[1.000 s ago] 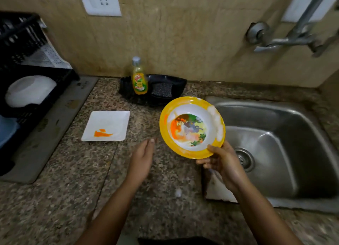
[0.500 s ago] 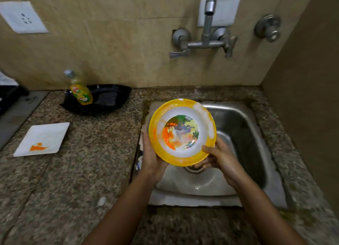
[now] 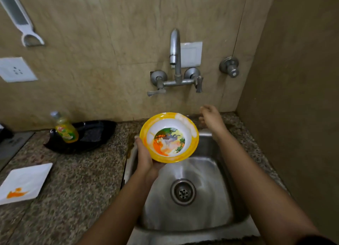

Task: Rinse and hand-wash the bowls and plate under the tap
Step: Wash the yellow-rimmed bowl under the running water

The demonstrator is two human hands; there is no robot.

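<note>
Stainless steel sink, square and with a round drain in its floor, sits in a speckled brown granite counter. On the counter to the left stand a black plastic tray against the wall, with a small yellow dish-soap bottle in front of it. Nearer the camera lies a white square plate with an orange smear. A grey metal wall tap rises above the sink, and no water runs from its spout.

A brown side wall stands close to the sink's right edge, so the room there is narrow. The basin itself holds no dishes.

The yellow-rimmed round bowl is held over the back left part of the sink, below the tap and tilted toward the camera. Its inside is white, with a coloured cartoon picture, orange stains and pale smears on the rim. The left hand grips it from below at its left side. The right hand is raised near the back wall under the tap's right handle, its fingers loosely curled and holding nothing.
</note>
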